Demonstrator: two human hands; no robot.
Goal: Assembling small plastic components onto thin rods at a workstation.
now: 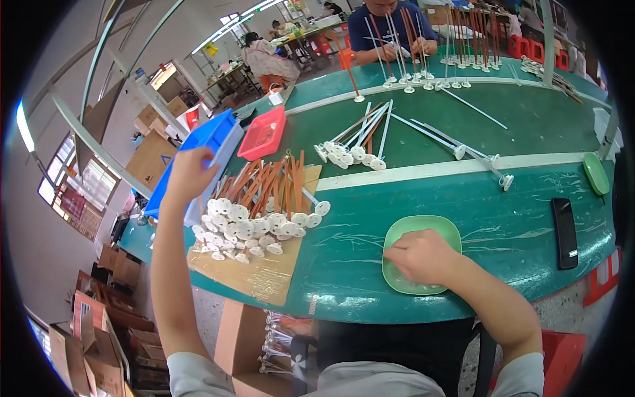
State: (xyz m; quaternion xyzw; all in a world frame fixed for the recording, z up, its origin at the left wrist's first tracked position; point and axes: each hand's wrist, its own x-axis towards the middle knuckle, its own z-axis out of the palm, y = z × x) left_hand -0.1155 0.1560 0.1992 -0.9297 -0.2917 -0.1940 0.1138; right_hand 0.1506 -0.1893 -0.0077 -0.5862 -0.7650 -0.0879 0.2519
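My left hand [190, 173] is raised over the near side of the long blue bin [206, 131]. Its thumb stands apart from the bent fingers, and nothing shows between them. My right hand [423, 257] reaches down into a shallow light-green dish [444, 229], fingers drawn together at its left side. Whatever the fingertips pinch is too small or hidden to make out. Between my arms, a heap of brown sticks with white round disc ends [245, 228] lies on a sheet of brown cardboard [264, 286], discs toward me.
Across the green table [350, 264] runs a pale strip [397, 173]. Beyond it lie more disc-ended sticks [354, 153] and a pink tray [263, 134]. At right are a black phone [564, 233] and another green dish [595, 174]. Opposite, a person [390, 36] works behind upright sticks.
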